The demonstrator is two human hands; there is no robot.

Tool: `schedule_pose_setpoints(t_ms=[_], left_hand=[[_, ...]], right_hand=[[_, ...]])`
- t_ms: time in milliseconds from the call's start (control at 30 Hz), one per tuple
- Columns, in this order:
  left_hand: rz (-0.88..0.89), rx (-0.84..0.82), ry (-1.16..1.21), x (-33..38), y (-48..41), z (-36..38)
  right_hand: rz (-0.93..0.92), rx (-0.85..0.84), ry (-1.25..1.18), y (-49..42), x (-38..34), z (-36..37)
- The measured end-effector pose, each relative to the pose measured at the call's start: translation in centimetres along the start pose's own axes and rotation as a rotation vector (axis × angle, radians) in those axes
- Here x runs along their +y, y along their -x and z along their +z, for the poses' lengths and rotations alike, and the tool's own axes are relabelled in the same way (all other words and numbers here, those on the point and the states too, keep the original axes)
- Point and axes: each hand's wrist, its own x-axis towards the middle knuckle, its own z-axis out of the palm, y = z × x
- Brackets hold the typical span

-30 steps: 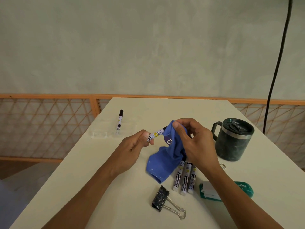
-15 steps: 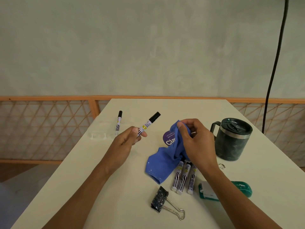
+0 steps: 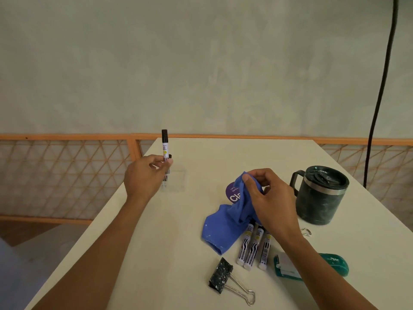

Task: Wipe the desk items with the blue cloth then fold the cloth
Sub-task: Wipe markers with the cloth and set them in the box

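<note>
At far left of desk (image 3: 178,253): left hand (image 3: 145,175) pinches one marker (image 3: 165,146) upright, judged wiped and due for setting down. Centre-right: right hand (image 3: 268,198) grips bunched blue cloth (image 3: 225,224), overlapping three markers (image 3: 253,247). Next move, by judgement: release the marker, fetch another for wiping.

Bare forearms, bare left hand (image 3: 145,176) and right hand (image 3: 271,199).

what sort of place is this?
Probably an office-style desk by a plain wall and orange lattice railing: markers, a binder clip and a lidded mug on its white top.
</note>
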Motion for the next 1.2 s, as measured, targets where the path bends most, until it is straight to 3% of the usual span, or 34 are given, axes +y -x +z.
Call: schedule_pose_setpoints(t_ms=[367,633,1033,1133,1200], left_hand=[[-0.043,-0.09,-0.43,-1.6,-1.9,3.5],[0.024,-0.095,-0.527,-1.2,-1.7,3.9],[0.051,-0.069,-0.345,-1.5,-1.2,3.0],[0.127,-0.109,0.022,1.4,2.6,2.6],[0.196,-0.35,0.287,4.3,6.7,2.3]], right_hand=[[-0.032,-0.018,0.004,0.2,-0.2,0.1],[-0.046,-0.016,0.003,0.2,-0.4,0.1],[-0.049,-0.003,0.033,0.2,-0.2,0.1],[-0.058,-0.006,0.002,0.3,-0.6,0.0],[-0.067,-0.004,-0.063,0.4,-1.1,0.0]])
